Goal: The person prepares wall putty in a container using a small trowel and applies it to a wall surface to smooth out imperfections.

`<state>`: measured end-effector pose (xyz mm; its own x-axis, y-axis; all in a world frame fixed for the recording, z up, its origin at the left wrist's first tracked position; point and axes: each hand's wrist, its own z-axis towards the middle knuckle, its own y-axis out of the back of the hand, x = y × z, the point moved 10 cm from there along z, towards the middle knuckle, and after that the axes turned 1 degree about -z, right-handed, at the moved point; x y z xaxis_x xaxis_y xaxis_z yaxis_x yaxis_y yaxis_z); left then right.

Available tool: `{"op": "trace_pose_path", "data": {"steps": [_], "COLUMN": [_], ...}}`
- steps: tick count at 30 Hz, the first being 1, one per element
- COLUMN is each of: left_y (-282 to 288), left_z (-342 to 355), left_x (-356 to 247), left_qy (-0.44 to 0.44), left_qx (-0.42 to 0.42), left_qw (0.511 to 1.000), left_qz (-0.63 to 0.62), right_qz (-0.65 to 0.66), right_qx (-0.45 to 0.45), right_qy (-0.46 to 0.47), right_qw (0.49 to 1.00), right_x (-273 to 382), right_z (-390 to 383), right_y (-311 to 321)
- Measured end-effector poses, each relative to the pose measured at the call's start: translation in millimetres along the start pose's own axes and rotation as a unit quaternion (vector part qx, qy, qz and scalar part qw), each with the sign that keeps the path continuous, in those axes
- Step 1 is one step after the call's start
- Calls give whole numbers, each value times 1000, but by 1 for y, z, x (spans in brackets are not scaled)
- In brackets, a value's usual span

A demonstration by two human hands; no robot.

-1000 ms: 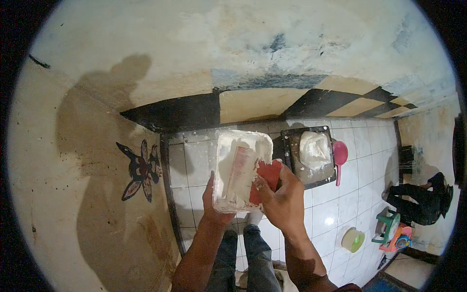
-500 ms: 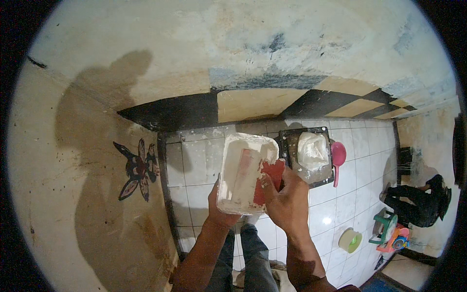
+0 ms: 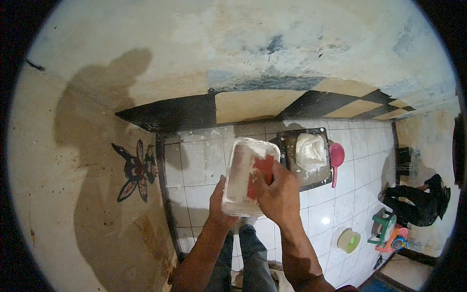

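In front of me, over the floor, my left hand [image 3: 222, 207] grips a white rectangular plastic tub [image 3: 238, 190] by its near left side; most of its fingers are hidden beneath. White paste coats the tub's rim and inner walls. My right hand [image 3: 279, 194] is closed around a red flat putty spreader [image 3: 263, 169]. The spreader, streaked with white paste, lies tilted over the tub's right half. From this angle, I cannot tell how firmly its edge touches the tub's inside.
A black tray [image 3: 317, 185] on the white tiled floor [image 3: 204, 165] bears a mound of white paste [image 3: 311, 151]. Beside it lies a pink dipper [image 3: 336, 153]. Farther right are a round beige container [image 3: 349, 240], a green stool [image 3: 383, 228] and a seated person [image 3: 413, 204]. A patched wall [image 3: 262, 104] stands ahead.
My right hand has moved slightly left and turned, carrying the spreader further over the tub. The tub has shifted a little to the right.
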<state>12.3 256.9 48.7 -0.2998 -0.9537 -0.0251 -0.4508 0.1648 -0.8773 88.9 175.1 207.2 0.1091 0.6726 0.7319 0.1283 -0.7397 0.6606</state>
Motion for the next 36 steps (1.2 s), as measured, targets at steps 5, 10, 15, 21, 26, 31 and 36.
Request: {"op": "trace_pose_path", "data": {"steps": [5,10,15,21,26,31,36], "left_y": [-2,-4,-11,-27,-25,-16,-13], "left_z": [0,1,-2,-5,-4,-4,-5], "left_x": [-1,0,-7,-7,-3,-3,1], "left_qy": [-17,1,-35,-27,-20,-34,-4], "left_qx": [-8,62,102,130,181,125,159], "left_qw": [999,998,994,986,976,989,980], "left_qz": [32,-28,-34,-102,-119,-71,-123], "right_qz": [-34,-56,-61,-10,29,37,34], "right_qx": [-4,24,0,-22,-15,-27,-20], "right_qy": [43,70,55,46,33,41,4], "right_qw": [999,996,997,999,999,998,999], "right_x": [-6,-3,-1,-9,-19,-8,-11], "right_z": [-1,-2,-4,-6,-6,-3,0], "right_y": [-4,-11,-9,9,-2,-4,-3]}}
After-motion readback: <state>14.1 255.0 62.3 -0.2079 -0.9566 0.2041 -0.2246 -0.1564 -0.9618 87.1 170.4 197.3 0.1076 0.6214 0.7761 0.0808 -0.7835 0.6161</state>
